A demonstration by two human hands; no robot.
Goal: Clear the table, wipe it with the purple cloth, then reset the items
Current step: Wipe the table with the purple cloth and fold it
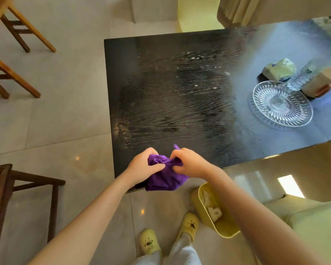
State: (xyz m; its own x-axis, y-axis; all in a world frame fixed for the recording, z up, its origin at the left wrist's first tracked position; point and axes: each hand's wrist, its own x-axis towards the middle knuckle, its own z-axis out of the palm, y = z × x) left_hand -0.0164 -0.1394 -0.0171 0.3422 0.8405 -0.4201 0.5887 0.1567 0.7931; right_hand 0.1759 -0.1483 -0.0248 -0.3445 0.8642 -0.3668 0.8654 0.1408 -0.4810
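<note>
Together, left hand (141,166), right hand (190,163), both gripping purple cloth (164,179)

Bright, even daylight. A bluish glare haze washes the right part of the table (161,83) and softens the glass plate (282,104). Small light reflections spot the floor tiles (65,111), straight lines bend toward the frame edges, and the centre is sharp.

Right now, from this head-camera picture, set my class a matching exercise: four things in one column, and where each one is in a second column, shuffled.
1. purple cloth
2. glass dish
3. yellow bin
4. light wooden chair

A. beside the yellow shoes
B. left of the table, far side
C. gripped by the left hand and right hand
D. on the table, right side

Pairs: 1-C, 2-D, 3-A, 4-B
</note>
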